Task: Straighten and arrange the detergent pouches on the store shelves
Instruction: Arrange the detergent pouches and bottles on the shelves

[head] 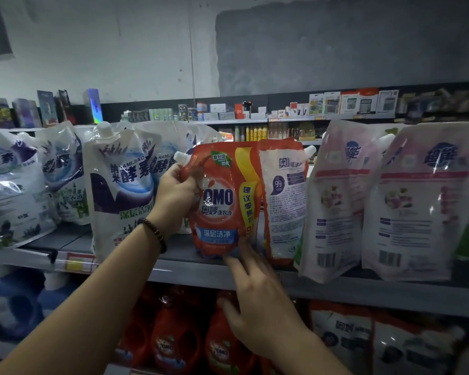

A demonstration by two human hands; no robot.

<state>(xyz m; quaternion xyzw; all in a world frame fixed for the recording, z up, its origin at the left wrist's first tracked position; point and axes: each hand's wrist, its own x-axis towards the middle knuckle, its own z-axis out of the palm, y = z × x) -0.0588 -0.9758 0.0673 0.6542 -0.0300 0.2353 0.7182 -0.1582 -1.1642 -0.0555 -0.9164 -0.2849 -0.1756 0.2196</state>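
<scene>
Notably, gripped near its spout by the left hand (175, 193), the right hand (257, 293) touching its base with straight fingers, the red pouch (220, 204) may slump off the front edge of the shelf (336, 290).

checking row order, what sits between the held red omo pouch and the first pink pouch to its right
Head view: one red-edged pouch stands there, white printed back facing out, between the OMO pouch and the pink pouch.

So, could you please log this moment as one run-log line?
left hand grips red OMO pouch near spout | right hand fingers touch its base | pouch upright on shelf
</scene>
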